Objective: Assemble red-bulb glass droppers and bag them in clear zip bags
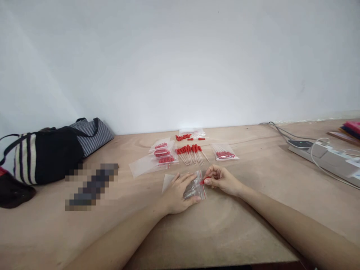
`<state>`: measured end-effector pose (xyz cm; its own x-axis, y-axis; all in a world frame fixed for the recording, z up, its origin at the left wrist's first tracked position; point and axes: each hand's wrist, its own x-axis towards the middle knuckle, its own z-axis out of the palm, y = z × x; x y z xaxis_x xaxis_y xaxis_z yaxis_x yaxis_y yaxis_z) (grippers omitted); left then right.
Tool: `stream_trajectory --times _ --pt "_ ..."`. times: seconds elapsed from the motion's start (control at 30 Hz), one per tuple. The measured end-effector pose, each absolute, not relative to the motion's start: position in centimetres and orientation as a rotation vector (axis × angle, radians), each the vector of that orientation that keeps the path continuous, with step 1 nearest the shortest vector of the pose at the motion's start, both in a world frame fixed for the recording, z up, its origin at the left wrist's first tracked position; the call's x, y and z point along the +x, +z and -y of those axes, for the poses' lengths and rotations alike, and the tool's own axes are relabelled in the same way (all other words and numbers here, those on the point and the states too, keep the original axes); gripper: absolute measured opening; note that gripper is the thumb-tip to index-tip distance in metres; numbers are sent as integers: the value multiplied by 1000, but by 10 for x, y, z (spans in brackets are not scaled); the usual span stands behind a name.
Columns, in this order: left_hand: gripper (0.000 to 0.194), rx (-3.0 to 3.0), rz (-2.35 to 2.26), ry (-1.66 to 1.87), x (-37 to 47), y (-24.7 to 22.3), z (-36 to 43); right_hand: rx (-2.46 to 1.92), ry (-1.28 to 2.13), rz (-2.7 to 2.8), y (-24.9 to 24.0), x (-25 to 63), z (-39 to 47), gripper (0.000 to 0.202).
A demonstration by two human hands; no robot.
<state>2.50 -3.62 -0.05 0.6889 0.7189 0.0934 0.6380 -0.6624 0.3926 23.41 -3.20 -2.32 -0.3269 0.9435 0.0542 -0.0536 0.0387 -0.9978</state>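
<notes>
My left hand (181, 193) lies flat with fingers spread on a clear zip bag (194, 190), pressing it to the table. The bag's red-lined mouth faces my right hand (219, 180), which pinches a small red piece (206, 180) at that edge. It looks like the red tips nearby; whether a stick is attached, I cannot make out. Beyond the bag lies a row of wooden sticks with red tips (191, 150). Loose red tips (182, 137) are scattered behind the row. A filled bag of red-tipped sticks (225, 152) rests to the right.
Overlapping bags with red tips (165, 159) lie left of the row, a flat clear bag (142, 166) beneath. Black bags (56, 153) and a blurred dark object (91, 189) are at left. On the right are a power strip (332, 159) and cables.
</notes>
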Motion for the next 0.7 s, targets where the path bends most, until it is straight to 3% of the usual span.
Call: stream_trajectory --times 0.17,0.4,0.53,0.7 --pt "64 2571 -1064 380 26 -2 35 -874 1622 1576 -20 235 31 31" --pt "61 2639 -1019 408 32 -3 34 -1084 1418 1625 -22 220 31 31" --pt "68 2698 -990 394 18 8 33 -1148 1468 1688 -15 228 31 30" --pt "51 2620 -946 278 -6 13 32 -1147 1417 1770 -13 237 30 22"
